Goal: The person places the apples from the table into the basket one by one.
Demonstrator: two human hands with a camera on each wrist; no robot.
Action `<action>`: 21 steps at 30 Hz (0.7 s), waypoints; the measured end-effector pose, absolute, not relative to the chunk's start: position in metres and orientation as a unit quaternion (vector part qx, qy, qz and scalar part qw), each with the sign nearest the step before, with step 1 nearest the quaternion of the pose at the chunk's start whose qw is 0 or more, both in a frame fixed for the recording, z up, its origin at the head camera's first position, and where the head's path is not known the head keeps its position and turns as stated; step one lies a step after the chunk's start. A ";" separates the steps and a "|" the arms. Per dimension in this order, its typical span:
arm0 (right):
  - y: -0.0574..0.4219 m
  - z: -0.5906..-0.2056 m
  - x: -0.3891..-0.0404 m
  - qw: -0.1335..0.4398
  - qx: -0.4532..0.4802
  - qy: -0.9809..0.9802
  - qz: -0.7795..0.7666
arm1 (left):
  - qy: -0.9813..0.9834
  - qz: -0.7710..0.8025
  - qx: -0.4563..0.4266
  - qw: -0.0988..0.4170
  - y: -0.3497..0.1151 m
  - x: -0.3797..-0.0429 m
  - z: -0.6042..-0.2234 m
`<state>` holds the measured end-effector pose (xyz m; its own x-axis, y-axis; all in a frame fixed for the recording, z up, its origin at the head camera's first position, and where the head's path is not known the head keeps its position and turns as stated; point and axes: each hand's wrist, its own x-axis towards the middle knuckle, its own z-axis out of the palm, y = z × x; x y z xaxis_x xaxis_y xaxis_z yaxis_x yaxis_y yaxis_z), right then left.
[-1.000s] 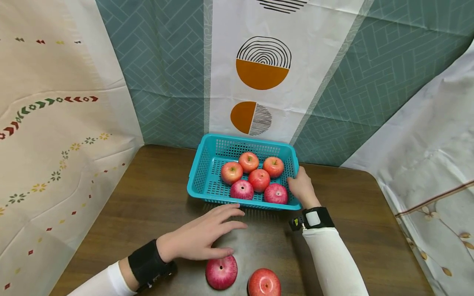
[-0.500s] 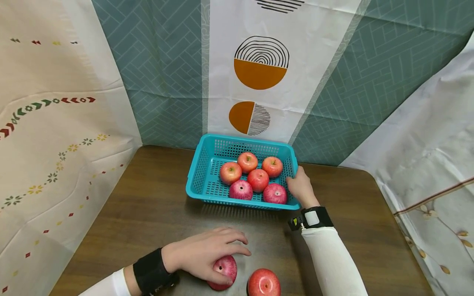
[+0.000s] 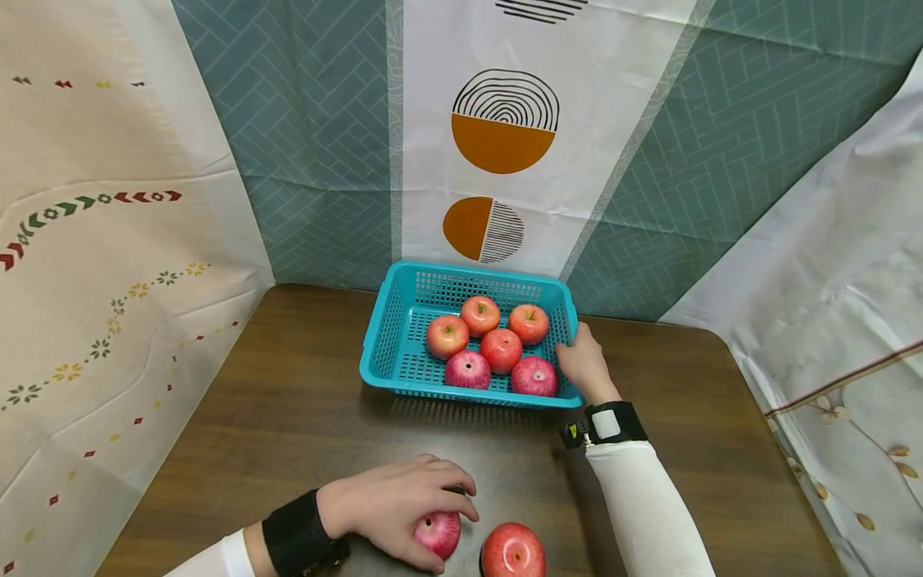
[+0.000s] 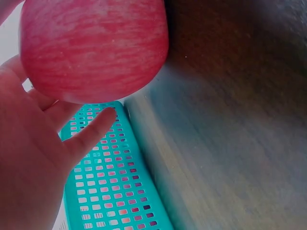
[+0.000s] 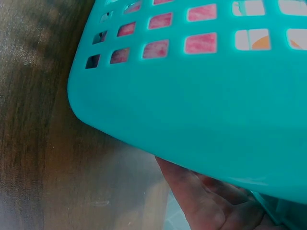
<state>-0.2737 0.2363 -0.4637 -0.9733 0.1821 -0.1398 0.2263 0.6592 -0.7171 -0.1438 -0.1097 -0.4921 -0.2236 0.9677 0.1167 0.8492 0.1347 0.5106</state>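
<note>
My left hand [image 3: 392, 506] curls over a dark red apple [image 3: 438, 534] on the table, with the thumb on its near side and the fingers on its far side. In the left wrist view the apple [image 4: 96, 52] fills the upper left, beside the fingers. My right hand [image 3: 586, 367] grips the right end of a turquoise perforated basket [image 3: 384, 336]; part of its fingers are hidden by the rim. Several apples lie inside, among them a deep pink one [image 3: 534, 377] and a lighter red one [image 3: 447, 336]. In the right wrist view the basket wall [image 5: 182, 105] covers most of the picture.
Another red apple [image 3: 513, 551] sits on the brown wooden table [image 3: 288, 385], right of my left hand at the lower edge of the view. Behind the basket hangs a patterned cloth [image 3: 324, 160]. Further cloths flank the table at left and right.
My left hand has come down and toward me from beside the basket, and its thumb and fingers have closed round the dark red apple. The right hand stays at the basket's end.
</note>
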 end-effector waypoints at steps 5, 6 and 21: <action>0.236 -0.463 -0.274 0.031 0.113 0.910 -0.398 | 0.741 0.234 0.619 0.111 -0.110 -0.143 -0.495; 0.237 -0.463 -0.274 0.031 0.113 0.910 -0.398 | 0.741 0.232 0.620 0.112 -0.109 -0.143 -0.495; 0.236 -0.462 -0.274 0.034 0.116 0.907 -0.403 | 0.741 0.227 0.618 0.130 -0.111 -0.142 -0.495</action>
